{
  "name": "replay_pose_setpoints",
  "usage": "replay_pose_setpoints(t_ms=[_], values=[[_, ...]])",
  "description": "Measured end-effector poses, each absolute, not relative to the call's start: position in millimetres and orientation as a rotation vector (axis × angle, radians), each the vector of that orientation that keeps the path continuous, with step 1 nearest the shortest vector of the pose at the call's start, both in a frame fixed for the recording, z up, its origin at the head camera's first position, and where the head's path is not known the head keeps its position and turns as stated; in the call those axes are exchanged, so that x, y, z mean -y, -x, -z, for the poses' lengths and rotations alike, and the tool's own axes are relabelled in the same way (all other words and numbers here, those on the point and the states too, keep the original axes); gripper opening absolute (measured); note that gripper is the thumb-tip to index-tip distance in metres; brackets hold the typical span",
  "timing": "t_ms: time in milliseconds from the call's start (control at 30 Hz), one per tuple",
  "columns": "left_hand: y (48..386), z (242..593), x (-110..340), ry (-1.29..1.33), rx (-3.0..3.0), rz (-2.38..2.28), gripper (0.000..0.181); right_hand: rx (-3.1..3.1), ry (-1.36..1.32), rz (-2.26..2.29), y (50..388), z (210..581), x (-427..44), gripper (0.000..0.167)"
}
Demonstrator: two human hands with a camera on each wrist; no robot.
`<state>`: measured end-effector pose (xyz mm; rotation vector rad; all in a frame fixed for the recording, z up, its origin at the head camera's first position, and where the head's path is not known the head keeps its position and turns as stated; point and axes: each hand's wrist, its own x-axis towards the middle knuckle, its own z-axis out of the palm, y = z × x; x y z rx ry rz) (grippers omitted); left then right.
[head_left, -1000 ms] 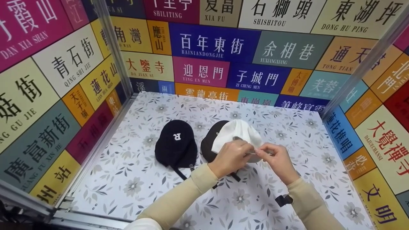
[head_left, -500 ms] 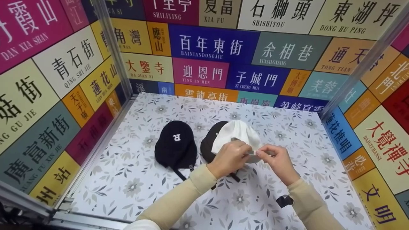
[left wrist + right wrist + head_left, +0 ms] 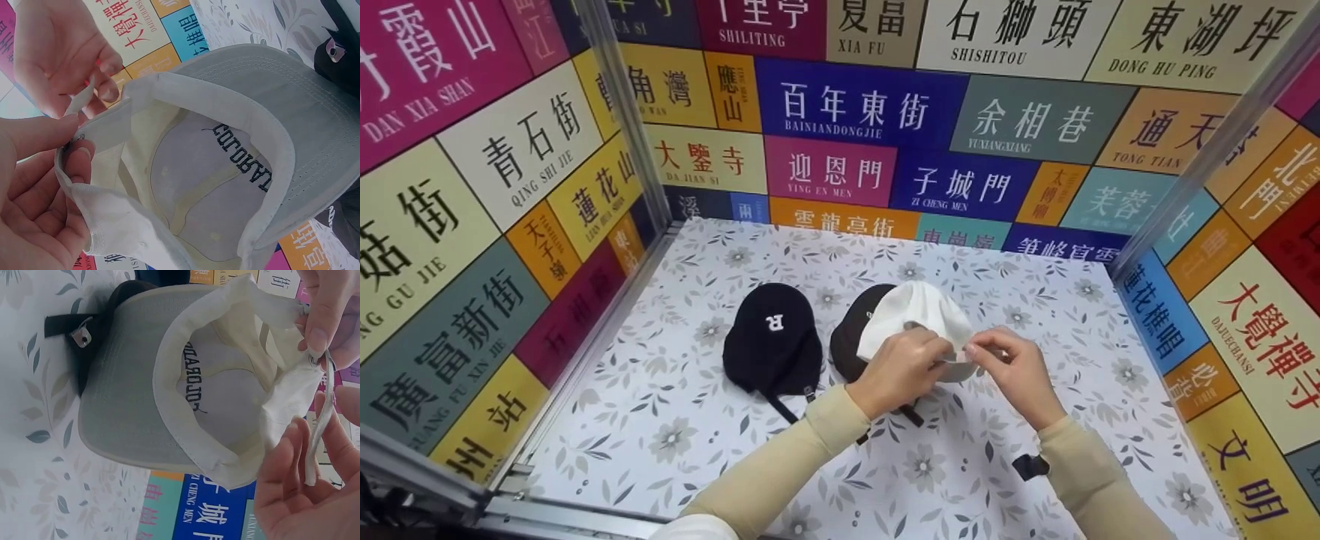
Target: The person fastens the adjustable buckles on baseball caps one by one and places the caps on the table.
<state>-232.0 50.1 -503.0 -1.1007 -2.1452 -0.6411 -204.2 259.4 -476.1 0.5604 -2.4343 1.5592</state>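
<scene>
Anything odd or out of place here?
No spills or damage visible. One thing: the strap end on the white cap sticks out past the buckle instead of lying flat, so it looks untidy.

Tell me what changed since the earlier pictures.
In the head view, the right hand has shifted slightly up and right, away from the left hand, and appears to have let go of the strap. The left hand still pinches the back of the white cap; black cap and brown cap stay put.
</scene>
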Motion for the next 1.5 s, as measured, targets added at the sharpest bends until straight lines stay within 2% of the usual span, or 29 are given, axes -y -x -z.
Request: replay_pose_setpoints(t_ms=[200, 400, 1500], values=[[233, 504, -51, 1.09, 2.142, 0.639, 0.008, 2.445, -0.646, -1.396, 204, 477, -251, 0.006], [234, 503, -52, 1.098, 2.136, 0.626, 0.006, 2.428, -0.784, -1.294, 203, 478, -245, 0.008], [234, 506, -49, 1.129, 2.143, 0.609, 0.009, 2.412, -0.769, -1.39, 203, 479, -250, 0.01]])
